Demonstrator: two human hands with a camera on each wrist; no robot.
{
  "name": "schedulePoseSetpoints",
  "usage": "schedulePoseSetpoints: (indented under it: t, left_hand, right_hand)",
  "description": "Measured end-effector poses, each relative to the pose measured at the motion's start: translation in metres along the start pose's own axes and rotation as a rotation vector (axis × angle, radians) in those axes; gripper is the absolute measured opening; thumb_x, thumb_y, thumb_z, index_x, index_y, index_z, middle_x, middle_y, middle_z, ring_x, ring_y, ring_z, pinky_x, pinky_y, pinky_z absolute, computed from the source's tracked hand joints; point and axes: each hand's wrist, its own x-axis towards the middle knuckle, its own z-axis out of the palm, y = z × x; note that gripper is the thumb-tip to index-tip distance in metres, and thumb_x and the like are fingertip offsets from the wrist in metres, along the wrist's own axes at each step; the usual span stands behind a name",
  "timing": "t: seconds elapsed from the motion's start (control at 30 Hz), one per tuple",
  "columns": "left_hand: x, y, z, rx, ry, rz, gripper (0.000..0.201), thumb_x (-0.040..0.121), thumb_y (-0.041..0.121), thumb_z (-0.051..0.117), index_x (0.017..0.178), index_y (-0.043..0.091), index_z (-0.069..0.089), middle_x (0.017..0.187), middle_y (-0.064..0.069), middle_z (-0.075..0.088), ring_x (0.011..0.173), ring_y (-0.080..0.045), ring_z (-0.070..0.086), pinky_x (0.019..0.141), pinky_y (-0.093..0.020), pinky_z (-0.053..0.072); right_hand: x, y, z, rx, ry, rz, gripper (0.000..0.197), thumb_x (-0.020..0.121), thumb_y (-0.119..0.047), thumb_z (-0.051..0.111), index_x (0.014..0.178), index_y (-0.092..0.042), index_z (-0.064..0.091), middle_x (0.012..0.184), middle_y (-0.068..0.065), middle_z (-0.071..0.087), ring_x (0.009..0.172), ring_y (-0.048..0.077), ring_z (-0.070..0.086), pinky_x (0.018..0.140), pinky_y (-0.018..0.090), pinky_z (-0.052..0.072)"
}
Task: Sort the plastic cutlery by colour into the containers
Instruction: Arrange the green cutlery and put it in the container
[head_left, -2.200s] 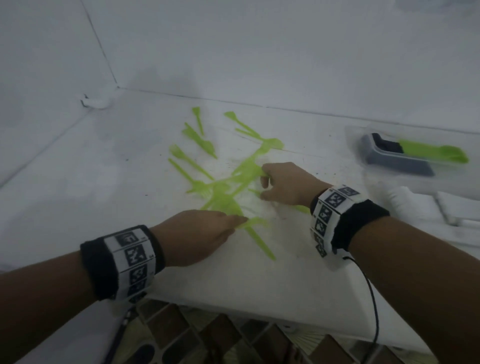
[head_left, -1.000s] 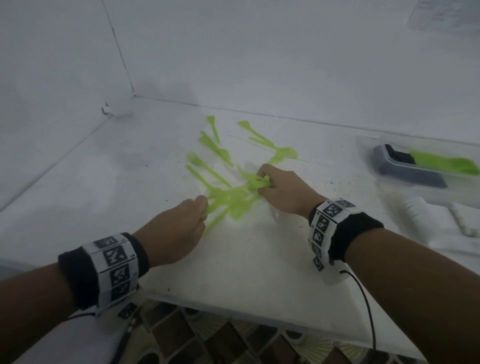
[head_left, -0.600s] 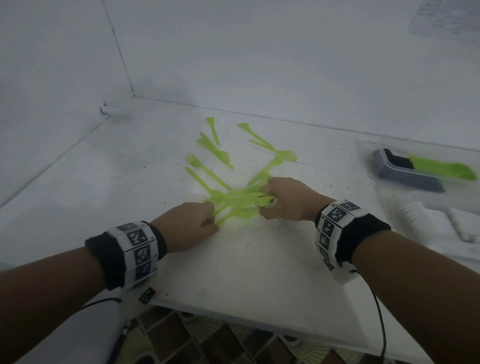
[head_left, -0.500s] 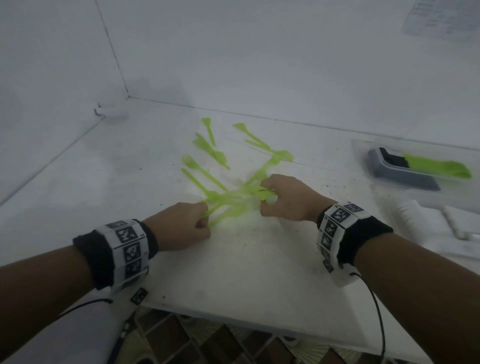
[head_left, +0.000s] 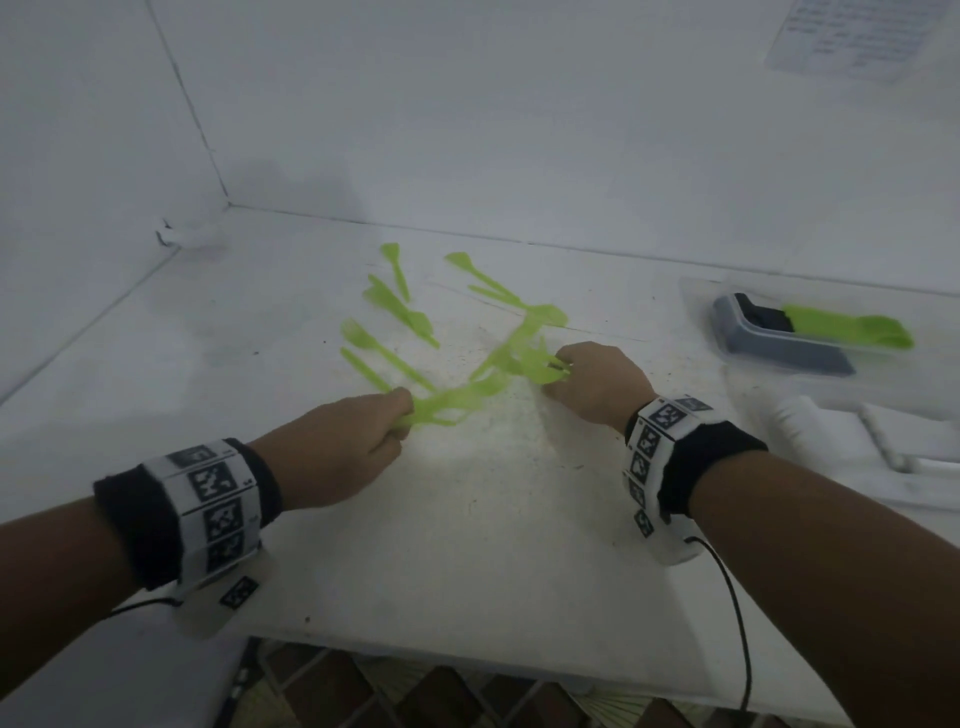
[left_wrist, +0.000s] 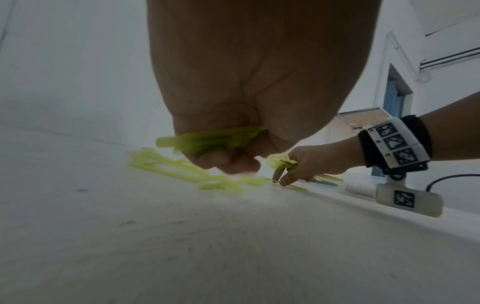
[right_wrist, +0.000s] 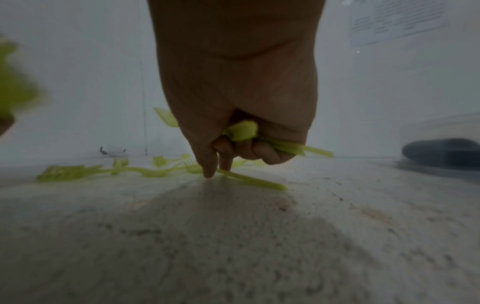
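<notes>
While both hands (head_left: 337, 447) (head_left: 597, 384) clutch green cutlery (head_left: 457, 400), loose forks (head_left: 374, 343) ahead, grey container (head_left: 779, 343) far right.

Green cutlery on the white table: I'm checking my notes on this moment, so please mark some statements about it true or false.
1. The left hand has green cutlery in its grip. True.
2. The right hand is empty. False: its curled fingers hold several green pieces.
3. All the green cutlery has been picked up. False: loose pieces lie on the white table.
4. The clear container at right holds a green piece lying over a grey item. True.
5. Red cutlery lies among the green. False: only green shows.
</notes>
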Motion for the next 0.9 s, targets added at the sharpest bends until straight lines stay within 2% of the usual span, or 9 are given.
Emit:
schedulePoseSetpoints:
  t: [0.07,0.13,0.23,0.33,0.4,0.47,0.57,0.73,0.9]
  left_hand:
    - [0.011,0.006,-0.001,0.009,0.048,0.0,0.02,0.105,0.026,0.041,0.087,0.022,0.034,0.076,-0.005,0.053,0.063,-0.02,0.044,0.062,-0.038,0.036]
    - [0.025,0.011,-0.001,0.042,0.1,-0.004,0.018,0.102,0.028,0.046,0.088,0.018,0.039,0.073,-0.002,0.051,0.062,-0.018,0.044,0.059,-0.036,0.034]
    - [0.051,0.014,0.003,0.179,0.167,0.006,0.022,0.1,0.041,0.051,0.1,0.02,0.05,0.084,0.007,0.048,0.075,-0.019,0.052,0.063,-0.033,0.039]
    - [0.077,0.01,0.007,0.314,0.147,-0.024,0.035,0.102,0.047,0.048,0.122,0.019,0.057,0.107,0.003,0.05,0.089,-0.023,0.06,0.074,-0.035,0.05]
    - [0.092,0.01,0.008,0.369,0.109,-0.036,0.035,0.103,0.044,0.048,0.121,0.017,0.058,0.112,-0.001,0.052,0.095,-0.026,0.062,0.078,-0.037,0.052]
    - [0.1,0.013,0.009,0.375,0.087,-0.025,0.024,0.104,0.039,0.047,0.106,0.017,0.054,0.101,0.0,0.049,0.097,-0.028,0.061,0.078,-0.037,0.051]
    - [0.102,0.02,0.007,0.301,0.125,0.003,0.014,0.103,0.034,0.047,0.1,0.021,0.045,0.095,0.001,0.05,0.089,-0.027,0.059,0.074,-0.037,0.05]
    - [0.082,0.032,-0.003,-0.076,0.179,0.061,0.019,0.099,0.026,0.052,0.096,0.018,0.035,0.07,-0.005,0.05,0.058,-0.019,0.041,0.054,-0.032,0.032]
    - [0.057,0.011,-0.018,-0.235,0.209,-0.112,0.015,0.099,0.03,0.055,0.096,0.021,0.042,0.068,-0.004,0.058,0.057,-0.019,0.049,0.055,-0.033,0.039]
  right_hand:
    - [0.001,0.002,0.002,-0.073,0.001,-0.014,0.016,0.093,-0.035,0.064,0.088,-0.023,0.056,0.093,-0.003,0.059,0.093,0.025,0.061,0.073,0.032,0.043]
    - [0.001,0.003,0.0,-0.098,0.014,-0.008,0.015,0.094,-0.034,0.063,0.089,-0.021,0.056,0.094,-0.001,0.06,0.09,0.025,0.059,0.071,0.032,0.041]
    - [0.001,0.005,-0.006,-0.036,0.054,-0.004,0.017,0.096,-0.031,0.059,0.091,-0.015,0.056,0.09,-0.001,0.058,0.088,0.025,0.056,0.069,0.031,0.038]
    - [-0.001,0.006,-0.012,0.128,0.07,0.046,0.019,0.099,-0.03,0.054,0.09,-0.014,0.047,0.084,-0.003,0.052,0.084,0.026,0.054,0.069,0.034,0.038]
    - [-0.003,0.005,-0.017,0.275,0.083,0.088,0.019,0.1,-0.03,0.049,0.097,-0.011,0.047,0.09,0.003,0.058,0.082,0.027,0.056,0.069,0.039,0.044]
    - [-0.007,0.003,-0.022,0.369,0.087,0.089,0.021,0.1,-0.03,0.046,0.104,-0.009,0.047,0.095,0.008,0.061,0.081,0.028,0.057,0.072,0.042,0.047]
    - [-0.01,0.0,-0.024,0.42,0.082,0.082,0.019,0.101,-0.028,0.044,0.107,-0.009,0.046,0.098,0.007,0.06,0.084,0.027,0.056,0.074,0.042,0.046]
    - [-0.004,-0.003,-0.023,0.518,0.105,0.091,0.018,0.098,-0.023,0.046,0.108,-0.008,0.043,0.098,0.009,0.066,0.085,0.03,0.061,0.075,0.043,0.049]
    - [0.004,-0.019,-0.013,0.484,0.002,0.025,0.033,0.1,-0.03,0.055,0.127,-0.014,0.044,0.093,0.01,0.069,0.084,0.029,0.066,0.073,0.04,0.053]
